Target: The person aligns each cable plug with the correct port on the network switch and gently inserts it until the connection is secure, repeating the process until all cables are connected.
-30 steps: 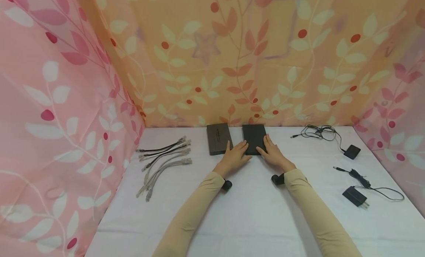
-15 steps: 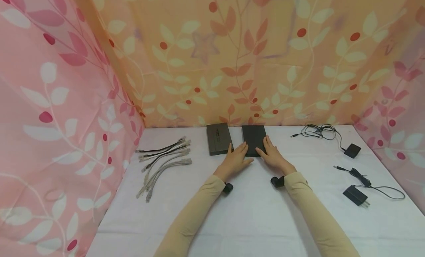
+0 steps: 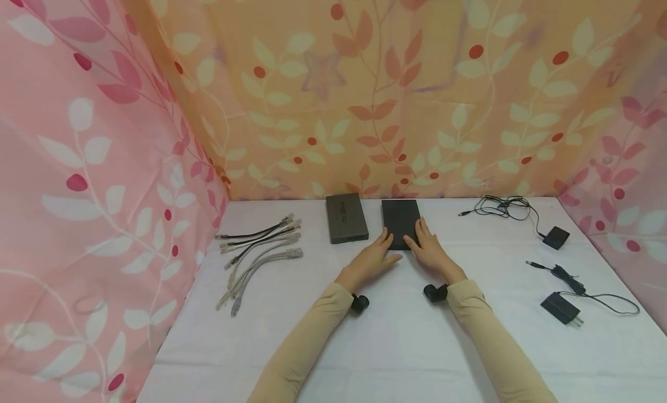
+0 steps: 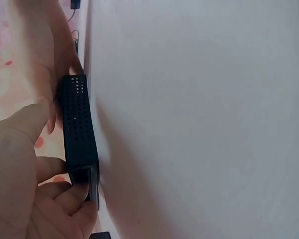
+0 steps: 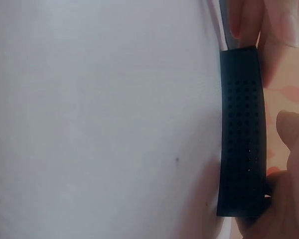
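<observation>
A flat black box with rows of vent holes [image 3: 400, 218], looking like a network switch, lies on the white table [image 3: 401, 356]. My left hand [image 3: 367, 265] touches its left end with extended fingers, the thumb held apart. At the right end lies my right hand [image 3: 433, 255], its fingers along the side and its thumb near the front edge. Both wrist views show the vented side [image 4: 79, 119] between the hands, with fingertips against the ends. Just left of it rests a grey-brown box [image 3: 346, 219] with unreadable lettering, touched by neither hand.
Several short black and grey network cables [image 3: 263, 252] lie at the left. On the right are two power adapters, one with a long coiled lead [image 3: 556, 237] and one with a bundled lead [image 3: 561, 308]. Patterned cloth [image 3: 365, 102] hangs behind the table.
The black box has slid slightly toward me, with both hands moving along at its ends. The left fingers have come away from the grey-brown box's corner. Cables and adapters stay put.
</observation>
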{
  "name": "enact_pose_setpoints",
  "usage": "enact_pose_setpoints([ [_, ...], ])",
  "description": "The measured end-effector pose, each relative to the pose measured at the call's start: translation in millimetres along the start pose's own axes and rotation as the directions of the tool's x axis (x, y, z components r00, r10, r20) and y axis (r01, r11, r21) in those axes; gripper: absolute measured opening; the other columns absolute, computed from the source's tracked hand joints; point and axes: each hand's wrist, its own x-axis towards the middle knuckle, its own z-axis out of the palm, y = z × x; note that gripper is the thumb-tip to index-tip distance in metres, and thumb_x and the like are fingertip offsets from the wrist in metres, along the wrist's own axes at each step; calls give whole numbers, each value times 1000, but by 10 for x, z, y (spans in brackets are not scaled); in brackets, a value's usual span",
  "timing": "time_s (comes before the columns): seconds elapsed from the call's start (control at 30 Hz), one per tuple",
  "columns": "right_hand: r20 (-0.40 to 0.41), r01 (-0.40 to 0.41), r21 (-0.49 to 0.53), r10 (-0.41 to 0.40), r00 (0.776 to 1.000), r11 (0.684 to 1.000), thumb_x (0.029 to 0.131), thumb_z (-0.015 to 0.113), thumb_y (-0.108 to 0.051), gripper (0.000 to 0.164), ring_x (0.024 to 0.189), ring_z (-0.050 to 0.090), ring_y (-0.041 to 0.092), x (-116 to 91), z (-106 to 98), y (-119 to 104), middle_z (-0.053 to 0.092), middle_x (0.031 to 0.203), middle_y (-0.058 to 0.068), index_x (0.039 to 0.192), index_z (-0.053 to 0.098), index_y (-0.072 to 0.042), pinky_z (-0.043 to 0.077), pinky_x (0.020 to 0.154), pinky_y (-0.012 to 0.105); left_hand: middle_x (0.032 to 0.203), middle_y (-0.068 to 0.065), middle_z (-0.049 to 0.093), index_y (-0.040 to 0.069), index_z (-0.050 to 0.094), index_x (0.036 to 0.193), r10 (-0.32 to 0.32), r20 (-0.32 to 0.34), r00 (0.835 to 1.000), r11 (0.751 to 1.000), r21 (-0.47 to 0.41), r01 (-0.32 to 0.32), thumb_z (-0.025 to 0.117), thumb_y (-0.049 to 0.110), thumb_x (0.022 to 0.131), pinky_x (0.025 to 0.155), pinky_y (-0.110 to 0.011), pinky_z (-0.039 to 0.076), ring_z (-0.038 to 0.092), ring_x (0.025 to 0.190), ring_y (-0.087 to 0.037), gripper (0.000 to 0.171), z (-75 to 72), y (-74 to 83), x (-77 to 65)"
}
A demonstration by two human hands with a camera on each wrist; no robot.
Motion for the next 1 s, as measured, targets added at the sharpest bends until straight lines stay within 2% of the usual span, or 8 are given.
enact_pose_setpoints([
  [0.1, -7, -6, -1, 6, 1000, 1000, 100, 32, -44, 75, 139, 5, 42, -14, 14, -1, -5, 152, 27, 143, 5, 11, 3, 105, 65, 156, -7, 6, 13, 23, 147, 4, -8, 1000, 998, -63, -4, 38, 58, 92, 108, -36, 30, 25, 138, -21, 73, 19, 1, -14],
  [0.37, -3, 7, 9, -7, 1000, 1000, 101, 31, -39, 72, 138, 3, 44, -63, 24, -22, -7, 150, 29, 143, 3, 13, 2, 104, 67, 156, -7, 6, 13, 24, 147, 13, -25, 1000, 992, -126, -16, 42, 56, 92, 109, -39, 28, 20, 140, -21, 71, 39, -7, -51],
  [0.7, -8, 10, -35, -10, 1000, 999, 102, 30, -35, 68, 138, 6, 45, -176, 52, -130, -4, 150, 31, 142, 6, 15, 5, 102, 69, 155, -7, 11, 13, 28, 146, 6, -57, 998, 999, -37, -8, 43, 54, 93, 107, -36, 32, 26, 138, -20, 69, 54, -8, -135],
  [1.0, 7, 36, -67, -36, 999, 997, 99, 41, -35, 73, 137, 7, 47, -288, 75, -195, -2, 149, 33, 142, 8, 14, 6, 103, 68, 152, -7, 25, 12, 38, 142, -12, -148, 989, 1000, -7, 11, 48, 45, 94, 106, -34, 34, 32, 136, -19, 60, 49, -10, -176],
])
